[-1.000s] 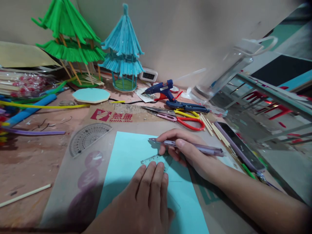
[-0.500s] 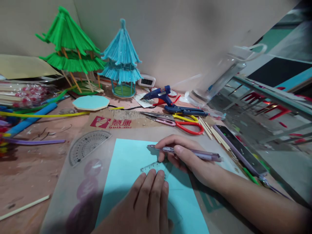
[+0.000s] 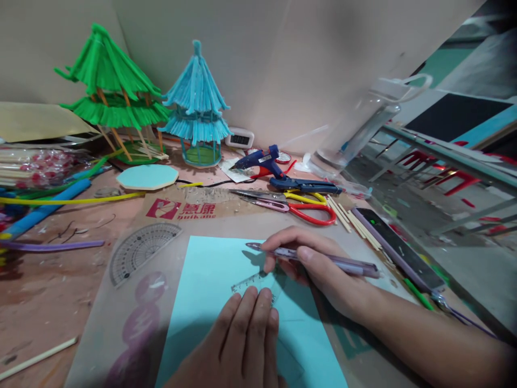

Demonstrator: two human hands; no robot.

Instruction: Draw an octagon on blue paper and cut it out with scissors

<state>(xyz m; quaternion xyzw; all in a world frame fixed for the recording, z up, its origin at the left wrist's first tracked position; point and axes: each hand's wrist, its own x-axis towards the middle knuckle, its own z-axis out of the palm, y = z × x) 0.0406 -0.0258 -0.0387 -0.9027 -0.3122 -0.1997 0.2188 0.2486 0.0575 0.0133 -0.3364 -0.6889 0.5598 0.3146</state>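
Clear ruler (image 3: 254, 282) flat on the light-blue paper sheet (image 3: 210, 291), near the sheet's middle. My left hand (image 3: 242, 345) presses it down, fingers together and extended over its lower edge. My right hand (image 3: 311, 264) pinches the purple pen (image 3: 323, 258) between thumb and forefinger, tip just above the ruler's far edge. Protractor (image 3: 139, 248) to the left; red scissors (image 3: 299, 209) beyond. Risk: with pressure on one end only, the ruler could pivot and skew the line
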